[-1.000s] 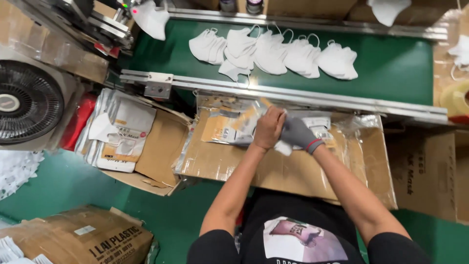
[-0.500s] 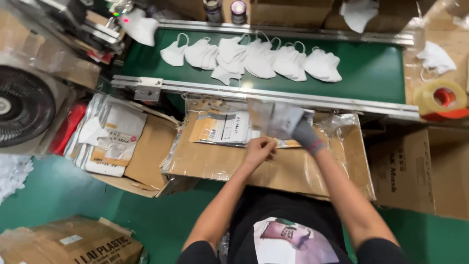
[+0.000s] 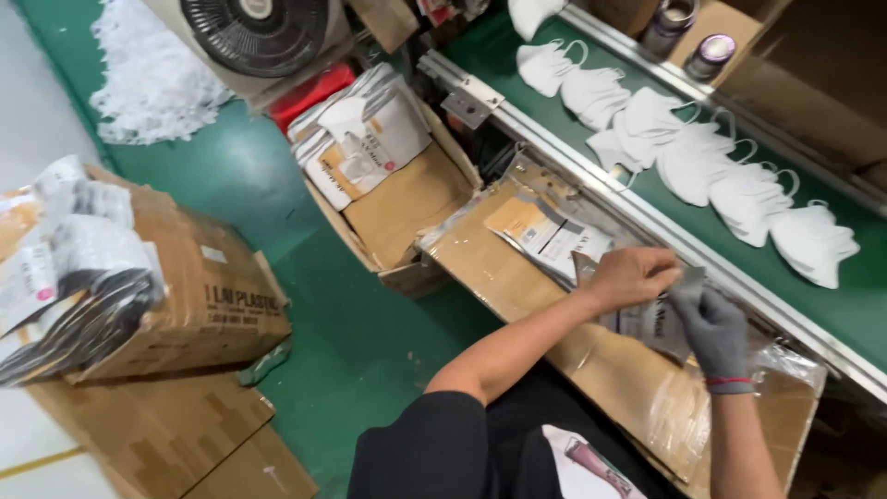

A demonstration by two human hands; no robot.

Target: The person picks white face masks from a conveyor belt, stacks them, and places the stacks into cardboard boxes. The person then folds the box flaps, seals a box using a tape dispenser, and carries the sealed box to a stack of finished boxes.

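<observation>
My bare left hand (image 3: 633, 274) and my grey-gloved right hand (image 3: 713, 323) both grip a clear plastic pouch (image 3: 658, 319) with a white mask inside, held just above a flat cardboard work surface (image 3: 517, 277). A stack of printed pouches (image 3: 547, 237) lies on the cardboard just left of my hands. Beyond them a row of several white face masks (image 3: 702, 162) lies on a green conveyor belt (image 3: 859, 305).
An open cardboard box (image 3: 407, 199) holding packed pouches (image 3: 360, 139) stands on the left. A fan (image 3: 249, 28) sits at the top. A closed box (image 3: 208, 296) piled with bagged pouches (image 3: 65, 286) stands on the green floor at left. Two jars (image 3: 688, 37) stand behind the belt.
The view has swung to the left and tilted. My hands have come together again on the pouch, after my right hand had lifted it away from my left.
</observation>
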